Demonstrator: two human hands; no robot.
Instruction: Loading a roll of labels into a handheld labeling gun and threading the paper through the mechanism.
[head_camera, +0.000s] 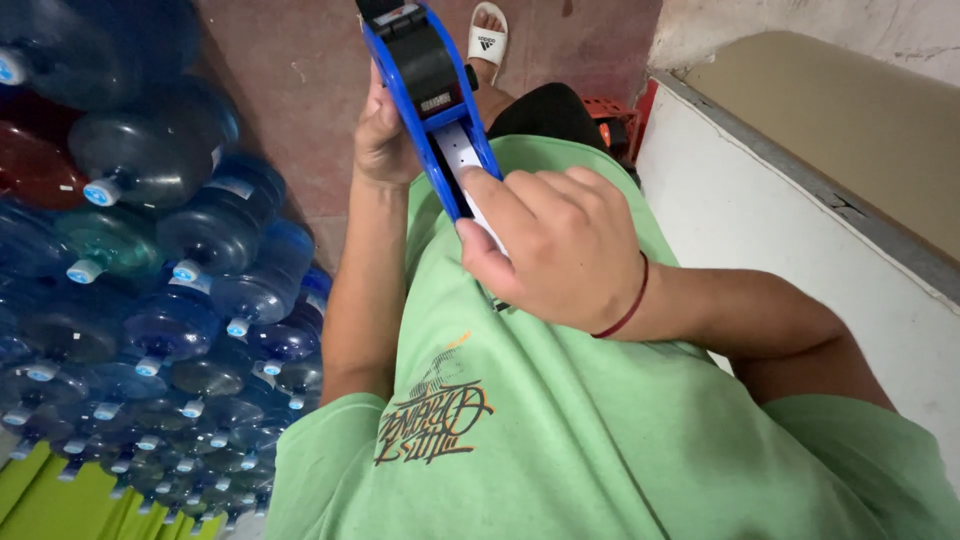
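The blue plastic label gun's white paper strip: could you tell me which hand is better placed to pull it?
Probably the right hand: its fingertips already pinch the white paper strip, while the left hand grips the blue plastic label gun.

1. Soft, even daylight; no glare.
2. The stacked water bottles (150, 260) at left sit dimmer, in shade.
3. Wide-angle bending at the edges curves the white ledge (800, 230).
4. Focus is sharp centrally, slightly soft at far left.
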